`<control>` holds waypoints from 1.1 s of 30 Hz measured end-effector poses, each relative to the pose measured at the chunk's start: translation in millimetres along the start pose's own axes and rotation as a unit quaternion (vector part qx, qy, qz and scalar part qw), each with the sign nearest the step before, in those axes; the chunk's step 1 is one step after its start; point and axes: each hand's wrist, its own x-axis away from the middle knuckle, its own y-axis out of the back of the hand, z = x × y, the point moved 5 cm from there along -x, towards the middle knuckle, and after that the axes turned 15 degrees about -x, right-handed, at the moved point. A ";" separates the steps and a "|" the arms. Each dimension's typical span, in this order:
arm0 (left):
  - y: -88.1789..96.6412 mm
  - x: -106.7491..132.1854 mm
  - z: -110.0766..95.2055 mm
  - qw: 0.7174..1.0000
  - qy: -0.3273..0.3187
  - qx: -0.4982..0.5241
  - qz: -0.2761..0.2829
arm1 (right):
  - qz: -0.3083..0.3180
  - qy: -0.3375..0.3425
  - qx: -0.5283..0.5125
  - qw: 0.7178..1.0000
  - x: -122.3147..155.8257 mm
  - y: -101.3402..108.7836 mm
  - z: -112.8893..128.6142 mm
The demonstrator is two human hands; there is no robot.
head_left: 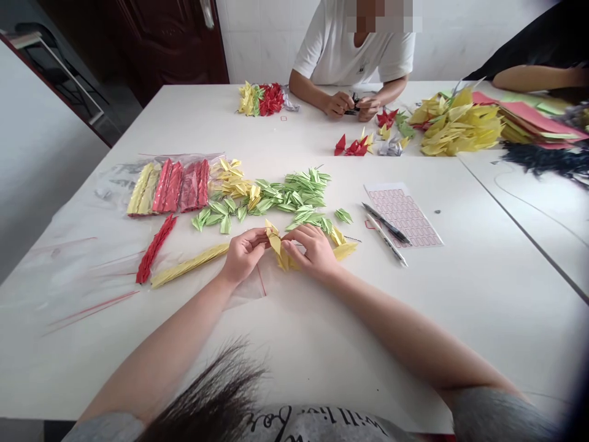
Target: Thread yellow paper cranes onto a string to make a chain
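Observation:
My left hand (243,253) and my right hand (311,248) meet over the white table (322,344), both pinched on a yellow folded paper crane (276,242). More yellow cranes (343,247) lie under and beside my right hand. A long yellow stack of nested cranes (188,265) stretches left from my left hand, with a red stack (155,247) beyond it. A heap of green cranes (285,199) lies just behind my hands.
Bagged yellow and red crane stacks (168,186) lie at the left. Two pens (386,232) and a sticker sheet (404,213) sit to the right. A person across the table folds paper (352,104); piles of cranes (260,99) and yellow cranes (460,129) lie near them.

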 end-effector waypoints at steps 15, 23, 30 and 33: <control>2.2 2.1 2.0 0.997 -0.041 -0.057 -0.036 | 0.024 -0.005 -0.038 0.999 4.2 -9.1 6.1; 1.3 4.3 -5.8 0.993 -0.050 -0.100 -0.041 | -0.037 0.006 -0.071 0.997 4.4 -7.6 3.0; -6.7 5.4 -3.2 0.997 0.007 -0.070 0.005 | -0.071 0.012 -0.082 0.994 4.4 5.2 6.7; -9.3 5.5 -5.4 0.995 0.007 -0.096 0.028 | -0.078 0.041 -0.064 0.994 5.5 5.7 4.8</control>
